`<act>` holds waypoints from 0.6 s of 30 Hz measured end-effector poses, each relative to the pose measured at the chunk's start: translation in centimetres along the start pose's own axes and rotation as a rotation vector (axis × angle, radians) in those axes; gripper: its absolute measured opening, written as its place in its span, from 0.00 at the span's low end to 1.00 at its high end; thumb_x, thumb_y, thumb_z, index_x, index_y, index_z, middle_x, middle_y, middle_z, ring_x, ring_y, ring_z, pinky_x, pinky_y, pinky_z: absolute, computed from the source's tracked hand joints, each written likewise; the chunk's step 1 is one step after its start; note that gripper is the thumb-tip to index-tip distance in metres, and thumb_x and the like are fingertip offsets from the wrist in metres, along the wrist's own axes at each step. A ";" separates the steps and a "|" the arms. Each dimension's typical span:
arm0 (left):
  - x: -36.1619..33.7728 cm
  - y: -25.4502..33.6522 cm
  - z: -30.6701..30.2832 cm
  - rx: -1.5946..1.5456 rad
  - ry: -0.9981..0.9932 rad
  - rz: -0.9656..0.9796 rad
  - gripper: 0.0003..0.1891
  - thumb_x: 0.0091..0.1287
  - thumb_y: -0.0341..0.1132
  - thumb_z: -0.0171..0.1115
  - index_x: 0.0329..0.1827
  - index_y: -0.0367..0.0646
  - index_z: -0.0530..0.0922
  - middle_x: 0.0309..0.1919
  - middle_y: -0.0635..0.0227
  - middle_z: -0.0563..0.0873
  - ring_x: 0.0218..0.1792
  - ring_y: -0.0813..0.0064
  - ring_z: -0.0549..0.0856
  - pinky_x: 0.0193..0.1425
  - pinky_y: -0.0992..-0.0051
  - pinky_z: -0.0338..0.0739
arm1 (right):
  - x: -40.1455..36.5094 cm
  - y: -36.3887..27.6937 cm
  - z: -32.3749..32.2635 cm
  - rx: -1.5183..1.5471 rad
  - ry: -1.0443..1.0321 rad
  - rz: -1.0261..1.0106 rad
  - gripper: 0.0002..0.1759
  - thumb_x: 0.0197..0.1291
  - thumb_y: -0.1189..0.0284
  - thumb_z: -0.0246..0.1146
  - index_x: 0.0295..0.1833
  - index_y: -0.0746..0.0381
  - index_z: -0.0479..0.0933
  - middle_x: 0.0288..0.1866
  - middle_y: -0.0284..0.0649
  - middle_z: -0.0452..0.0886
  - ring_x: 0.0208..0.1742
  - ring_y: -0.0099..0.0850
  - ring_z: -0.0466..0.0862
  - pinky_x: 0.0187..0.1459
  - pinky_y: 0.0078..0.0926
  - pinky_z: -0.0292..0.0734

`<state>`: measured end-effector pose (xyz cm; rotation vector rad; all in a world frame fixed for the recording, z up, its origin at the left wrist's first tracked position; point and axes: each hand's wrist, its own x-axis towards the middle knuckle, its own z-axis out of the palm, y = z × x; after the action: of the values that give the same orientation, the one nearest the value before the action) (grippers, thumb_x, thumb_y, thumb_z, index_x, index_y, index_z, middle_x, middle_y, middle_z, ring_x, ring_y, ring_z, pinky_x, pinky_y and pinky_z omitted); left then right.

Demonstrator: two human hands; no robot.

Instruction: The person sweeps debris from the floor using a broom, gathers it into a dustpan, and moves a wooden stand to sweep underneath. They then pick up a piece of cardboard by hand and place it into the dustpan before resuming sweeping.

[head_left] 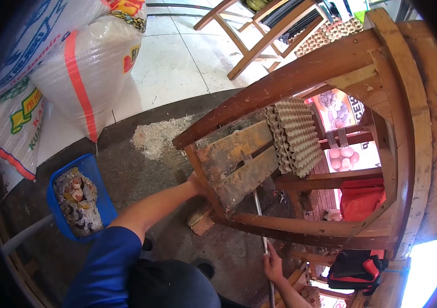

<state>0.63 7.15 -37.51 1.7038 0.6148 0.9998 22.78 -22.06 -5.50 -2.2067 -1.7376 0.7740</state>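
Observation:
My left hand (pixel 196 180) reaches to the near side of a wooden stand (pixel 205 177), at its slatted end; its fingers are mostly hidden by the wood. In my right hand (pixel 273 264) is a long thin metal pole (pixel 259 213), which runs up under the stand; its far end is hidden. On the slats rests a stack of egg trays (pixel 296 136). Left of my left arm lies a blue dustpan (pixel 106 197) with a grey handle, holding pale litter and broken eggshells. A pale heap of litter (pixel 159 137) lies on the dark floor beyond.
Large filled sacks (pixel 87 77) stand at the upper left on white tiles (pixel 172 61). A wooden block (pixel 200 222) sits by the stand's foot. Red bags (pixel 362 197) and a dark bag (pixel 354 272) hang at right. More egg trays (pixel 331 36) are at the back.

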 end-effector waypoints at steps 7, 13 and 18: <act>-4.0 20.1 -9.4 0.957 -0.213 -0.195 0.31 0.53 0.49 0.67 0.60 0.49 0.73 0.63 0.53 0.68 0.65 0.51 0.65 0.66 0.54 0.62 | 0.1 0.6 8.6 0.027 0.101 0.060 0.29 0.64 0.72 0.54 0.71 0.56 0.61 0.22 0.44 0.75 0.23 0.31 0.78 0.30 0.26 0.73; -11.7 33.3 -18.4 0.901 -0.380 -0.514 0.37 0.41 0.50 0.77 0.55 0.44 0.75 0.61 0.49 0.68 0.63 0.49 0.67 0.63 0.56 0.66 | 0.3 3.2 13.1 -0.132 0.078 0.150 0.29 0.64 0.71 0.55 0.70 0.57 0.60 0.32 0.53 0.80 0.33 0.52 0.81 0.35 0.43 0.75; -10.1 39.1 -21.2 0.260 -0.419 -0.417 0.41 0.47 0.53 0.75 0.61 0.40 0.71 0.61 0.54 0.71 0.64 0.61 0.71 0.66 0.67 0.65 | 2.5 3.5 12.6 -0.168 0.611 -0.077 0.22 0.61 0.74 0.56 0.62 0.67 0.66 0.47 0.49 0.75 0.46 0.48 0.77 0.46 0.43 0.73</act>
<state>-25.13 -3.49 -1.42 1.8362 0.7991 0.2642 19.43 -22.44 -18.34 -2.1437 -1.5893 -0.0787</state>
